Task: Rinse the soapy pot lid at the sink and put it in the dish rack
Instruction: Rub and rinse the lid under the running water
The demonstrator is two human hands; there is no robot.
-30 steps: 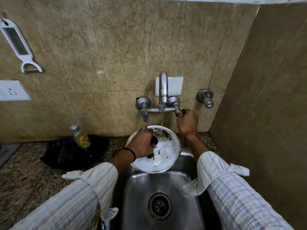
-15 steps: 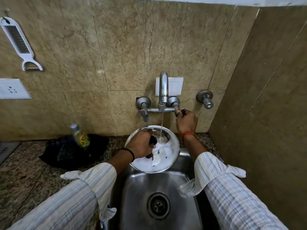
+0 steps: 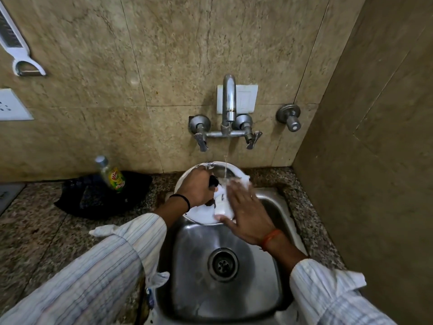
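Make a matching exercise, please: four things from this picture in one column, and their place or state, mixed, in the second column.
1. pot lid
2. left hand
3. right hand
4. bottle

a. flat and open on the foam
b. on the counter, left of the sink
c. shut on the black knob
d. foamy, under the running water

Pairs: 1-d, 2-c, 3-a, 4-b

The left hand point(image 3: 195, 187) hides most of the pot lid point(image 3: 201, 213) knob. Foam masks the lid surface. The peeler point(image 3: 16, 46) and wall socket point(image 3: 11, 105) are cropped at the left edge.
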